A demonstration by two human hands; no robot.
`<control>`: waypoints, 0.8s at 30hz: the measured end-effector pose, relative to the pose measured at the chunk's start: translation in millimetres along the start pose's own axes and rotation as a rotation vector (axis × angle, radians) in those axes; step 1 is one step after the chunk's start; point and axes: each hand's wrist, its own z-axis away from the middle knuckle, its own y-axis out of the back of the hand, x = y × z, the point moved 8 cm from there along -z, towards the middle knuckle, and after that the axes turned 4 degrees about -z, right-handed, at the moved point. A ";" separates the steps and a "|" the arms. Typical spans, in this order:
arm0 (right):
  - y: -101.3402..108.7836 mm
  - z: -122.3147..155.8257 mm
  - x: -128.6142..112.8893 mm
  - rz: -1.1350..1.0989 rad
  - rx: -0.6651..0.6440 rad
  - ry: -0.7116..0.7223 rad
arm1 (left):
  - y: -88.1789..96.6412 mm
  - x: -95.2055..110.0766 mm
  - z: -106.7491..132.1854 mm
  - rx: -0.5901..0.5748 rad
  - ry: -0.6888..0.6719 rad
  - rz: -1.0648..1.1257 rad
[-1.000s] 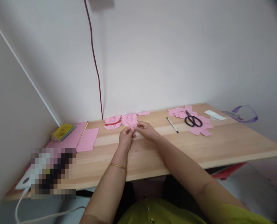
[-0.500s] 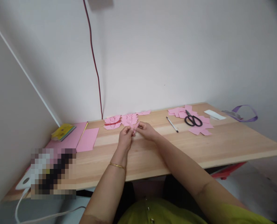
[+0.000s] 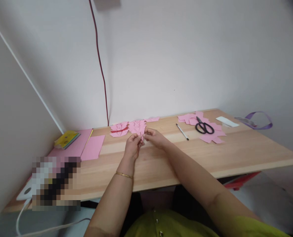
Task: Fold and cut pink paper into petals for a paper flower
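Note:
Between my two hands is a small piece of pink paper (image 3: 142, 136), partly hidden by my fingers. My left hand (image 3: 133, 144) pinches it from the left, with a gold bangle on that wrist. From the right, my right hand (image 3: 156, 136) grips the same paper with closed fingertips. Just beyond my hands lie folded pink paper shapes (image 3: 137, 125) in rows. Left of those are more folded pieces (image 3: 119, 133), with a red strip (image 3: 119, 130) across them.
On the right, black-handled scissors (image 3: 204, 127) rest on pink paper offcuts (image 3: 212, 137), near a white pen (image 3: 182, 131) and a white strip (image 3: 227, 121). At left are pink sheets (image 3: 94, 148), a yellow pencil (image 3: 88, 141), a yellow packet (image 3: 66, 139) and a white power strip (image 3: 25, 192).
My right hand has shifted slightly left, closer to my left hand. The pink paper between them now shows less, looking narrower. Other things have stayed in place.

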 end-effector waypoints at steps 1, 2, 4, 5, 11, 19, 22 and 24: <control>-0.9 0.5 -0.7 -0.017 -0.004 -0.007 | -0.1 0.0 0.0 0.000 -0.001 0.002; -2.0 1.0 -1.4 -0.034 -0.009 -0.012 | -0.2 -0.1 0.0 -0.001 -0.002 0.003; -4.3 1.7 -2.7 -0.061 -0.021 -0.015 | -0.4 -0.5 -0.2 -0.007 -0.002 0.001; -5.3 1.9 -3.0 -0.072 -0.028 -0.014 | -0.8 -1.0 -0.2 -0.014 0.002 0.000; -5.2 0.6 -0.1 -0.048 -0.036 -0.010 | -1.5 -3.3 0.4 -0.030 0.037 -0.014; 4.5 0.0 2.5 0.208 0.061 0.022 | 1.6 -2.6 -1.5 0.000 0.005 -0.003; 5.0 -0.6 3.7 0.251 0.067 0.029 | 3.6 -2.4 -2.0 0.027 0.001 -0.014; 3.7 -0.6 4.4 0.256 0.062 0.032 | 6.6 -1.3 -2.2 0.064 -0.010 -0.026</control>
